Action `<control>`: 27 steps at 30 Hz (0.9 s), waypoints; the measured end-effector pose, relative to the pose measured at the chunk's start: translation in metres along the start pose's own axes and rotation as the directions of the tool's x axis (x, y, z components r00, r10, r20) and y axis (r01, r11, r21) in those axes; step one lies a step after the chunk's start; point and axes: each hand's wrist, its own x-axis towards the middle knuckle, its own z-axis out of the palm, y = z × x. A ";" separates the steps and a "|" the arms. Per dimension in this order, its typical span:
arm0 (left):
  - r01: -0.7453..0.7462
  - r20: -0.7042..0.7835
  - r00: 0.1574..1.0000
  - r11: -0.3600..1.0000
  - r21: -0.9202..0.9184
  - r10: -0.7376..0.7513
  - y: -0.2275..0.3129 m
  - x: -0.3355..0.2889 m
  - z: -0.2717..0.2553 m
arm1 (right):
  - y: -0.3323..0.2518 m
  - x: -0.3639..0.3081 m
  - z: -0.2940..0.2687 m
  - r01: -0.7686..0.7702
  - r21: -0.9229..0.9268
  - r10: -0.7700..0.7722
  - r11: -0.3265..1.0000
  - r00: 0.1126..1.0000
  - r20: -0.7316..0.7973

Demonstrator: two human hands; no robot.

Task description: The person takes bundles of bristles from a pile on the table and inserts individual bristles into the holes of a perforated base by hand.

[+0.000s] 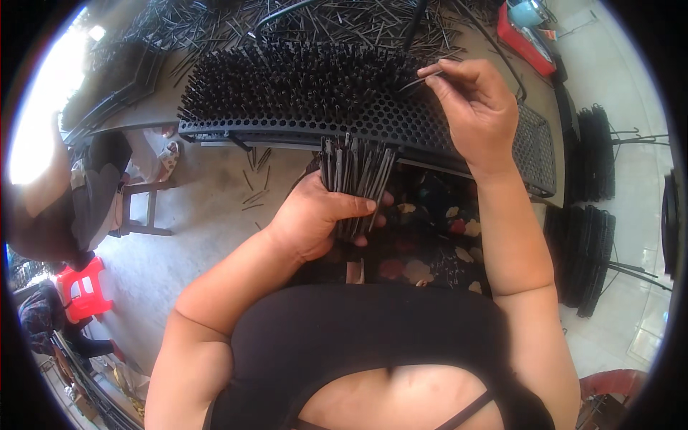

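My left hand (315,212) is closed round a thick bundle of thin dark sticks (352,175), held upright below the front edge of a black perforated rack (423,132). Dark sticks (287,80) stand packed in the rack's holes over its left and middle part, while holes at the right show bare. Above that right part, my right hand (476,100) pinches a single thin stick (416,84) between thumb and forefinger. The stick points left toward the edge of the packed ones. Whether its tip touches a hole cannot be made out.
A heap of loose dark sticks (330,25) covers the table behind the rack. At the back right sits a red tray (527,39). Stacked black racks (588,261) stand on the right. At left are a red stool (84,290) and another person's arm (46,168).
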 end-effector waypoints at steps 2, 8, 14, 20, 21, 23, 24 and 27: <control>-0.026 0.068 0.997 1.000 0.003 0.026 -0.005 0.004 -0.006 | 0.000 0.000 0.001 0.002 0.089 -0.003 0.996 1.000 0.008; 0.018 -0.013 1.000 0.999 -0.035 -0.019 -0.014 0.005 -0.006 | -0.001 0.006 0.006 0.106 -0.073 -0.102 0.992 0.993 0.050; 0.026 -0.044 0.999 0.997 -0.068 -0.029 -0.013 0.004 -0.005 | -0.001 0.011 0.012 0.082 -0.090 -0.074 0.993 0.993 0.089; -0.047 -0.061 0.997 0.998 -0.031 0.045 -0.016 0.011 -0.010 | 0.003 0.013 0.009 0.132 -0.284 -0.116 0.950 0.991 0.073; -0.045 -0.058 0.997 0.999 -0.028 0.044 -0.016 0.011 -0.009 | 0.004 0.019 0.006 0.280 -0.391 -0.234 0.877 0.959 0.163; -0.079 -0.054 0.996 0.996 -0.040 0.077 -0.017 0.014 -0.006 | 0.004 0.020 -0.003 0.414 -0.507 -0.324 0.756 0.910 0.260; -0.073 -0.032 0.997 0.997 -0.032 0.072 -0.015 0.012 -0.005 | 0.003 0.018 0.001 0.436 -0.469 -0.339 0.768 0.898 0.281; -0.068 -0.068 0.996 0.996 -0.058 0.064 -0.021 0.016 -0.009 | -0.003 0.006 0.006 0.405 -0.396 -0.318 0.824 0.909 0.269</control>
